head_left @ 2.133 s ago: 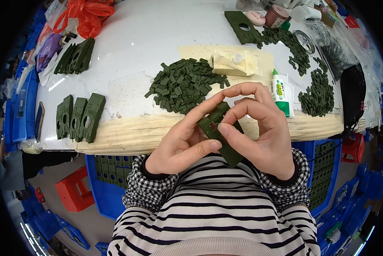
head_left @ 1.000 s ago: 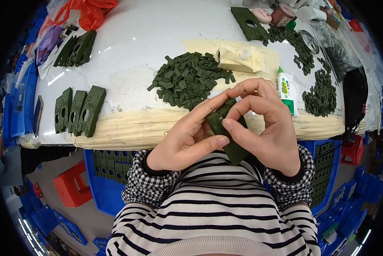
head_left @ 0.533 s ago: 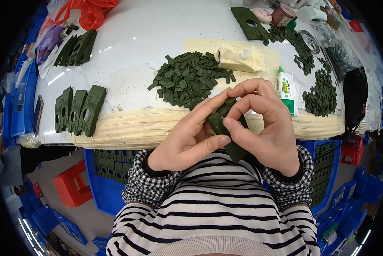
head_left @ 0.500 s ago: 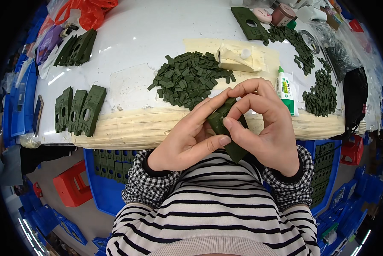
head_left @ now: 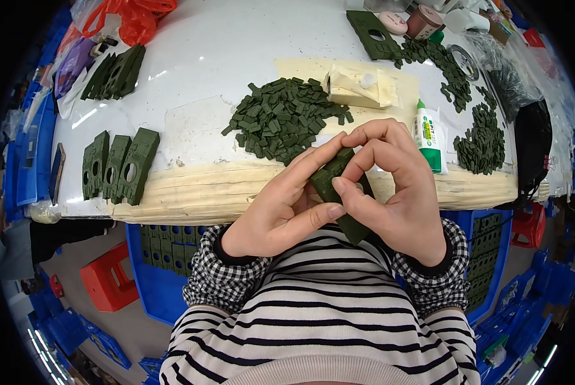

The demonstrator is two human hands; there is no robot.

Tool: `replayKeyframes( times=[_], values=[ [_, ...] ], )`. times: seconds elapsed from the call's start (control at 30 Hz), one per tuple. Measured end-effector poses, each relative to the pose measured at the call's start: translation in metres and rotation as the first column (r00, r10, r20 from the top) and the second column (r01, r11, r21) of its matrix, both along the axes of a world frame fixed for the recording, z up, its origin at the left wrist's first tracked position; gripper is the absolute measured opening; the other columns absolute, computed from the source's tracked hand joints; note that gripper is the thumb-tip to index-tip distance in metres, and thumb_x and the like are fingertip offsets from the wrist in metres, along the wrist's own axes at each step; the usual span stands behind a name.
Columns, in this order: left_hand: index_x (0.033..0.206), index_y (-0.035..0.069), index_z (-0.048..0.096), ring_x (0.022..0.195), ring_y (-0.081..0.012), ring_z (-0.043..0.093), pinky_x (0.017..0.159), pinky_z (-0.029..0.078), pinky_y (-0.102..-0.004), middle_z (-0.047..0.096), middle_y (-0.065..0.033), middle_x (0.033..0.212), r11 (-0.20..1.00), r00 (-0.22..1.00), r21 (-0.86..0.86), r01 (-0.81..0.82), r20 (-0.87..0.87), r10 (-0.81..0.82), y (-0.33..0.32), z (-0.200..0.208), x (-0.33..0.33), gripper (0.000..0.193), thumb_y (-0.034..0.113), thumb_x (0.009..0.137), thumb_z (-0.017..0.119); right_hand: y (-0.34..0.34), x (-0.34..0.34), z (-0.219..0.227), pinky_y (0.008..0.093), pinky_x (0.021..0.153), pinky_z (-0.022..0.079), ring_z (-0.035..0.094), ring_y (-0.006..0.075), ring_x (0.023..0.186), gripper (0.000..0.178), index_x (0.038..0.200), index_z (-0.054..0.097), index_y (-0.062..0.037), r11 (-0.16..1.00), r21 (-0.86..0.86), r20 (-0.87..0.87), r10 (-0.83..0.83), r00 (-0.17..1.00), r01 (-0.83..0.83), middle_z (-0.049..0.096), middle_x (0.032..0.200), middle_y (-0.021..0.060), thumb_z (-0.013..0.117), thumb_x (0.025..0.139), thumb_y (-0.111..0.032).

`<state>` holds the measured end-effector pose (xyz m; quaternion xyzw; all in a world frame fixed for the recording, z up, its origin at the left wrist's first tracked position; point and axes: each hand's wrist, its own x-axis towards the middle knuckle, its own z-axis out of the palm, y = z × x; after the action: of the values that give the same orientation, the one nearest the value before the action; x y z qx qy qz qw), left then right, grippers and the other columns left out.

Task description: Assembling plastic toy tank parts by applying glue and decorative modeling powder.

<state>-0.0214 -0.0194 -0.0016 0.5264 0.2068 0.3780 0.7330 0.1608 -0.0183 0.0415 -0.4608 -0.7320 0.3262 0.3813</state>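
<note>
Head view: the left hand [head_left: 268, 221] grips the dark-green part [head_left: 353, 230] near the worktop [head_left: 201, 45]; the right hand [head_left: 406, 202] pinches thumb to forefinger at its face, any piece between them hidden. Seemingly fine fitting; the next move wants light, steady pressure.

I'm logging: green part [head_left: 354, 230], right hand [head_left: 399, 208] partly hiding it; red bag [head_left: 140, 27], left edge of worktop [head_left: 204, 51], frame cropping it.

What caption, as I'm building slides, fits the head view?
Left hand holds a dark-green part, right hand at its surface; a heap of small green pieces lies beyond.
</note>
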Motion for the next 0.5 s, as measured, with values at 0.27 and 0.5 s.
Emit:
replayKeyframes(
  times=[0.27,0.5],
  values=[
    [0.146,-0.001,0.016,0.124,-0.0193,0.04,0.1,0.038,-0.0308,0.035,-0.014,0.137,0.993,0.993,-0.095,0.07,0.099,-0.061,0.0,0.01,-0.002,0.068,-0.002,0.089,0.054,-0.002,0.011,0.004,0.0317,0.091,0.037,0.05,0.0194,0.1,0.014,0.083,0.055,-0.002,0.991,-0.094,-0.167,0.081,0.983,-0.097,0.053,0.102,0.0103,0.067,0.077,-0.007],
    [0.144,-0.003,0.019,0.101,-0.0233,0.055,0.079,0.046,-0.0316,0.049,-0.0212,0.12,0.961,0.975,-0.206,0.186,0.16,-0.155,-0.001,0.004,-0.013,0.076,0.029,0.086,0.058,0.006,0.031,0.021,0.0391,0.094,0.038,0.05,0.0288,0.108,0.067,0.126,0.05,-0.0024,0.924,0.085,0.004,0.373,0.928,-0.372,0.055,0.119,0.0115,0.079,0.069,-0.022]
  ],
)
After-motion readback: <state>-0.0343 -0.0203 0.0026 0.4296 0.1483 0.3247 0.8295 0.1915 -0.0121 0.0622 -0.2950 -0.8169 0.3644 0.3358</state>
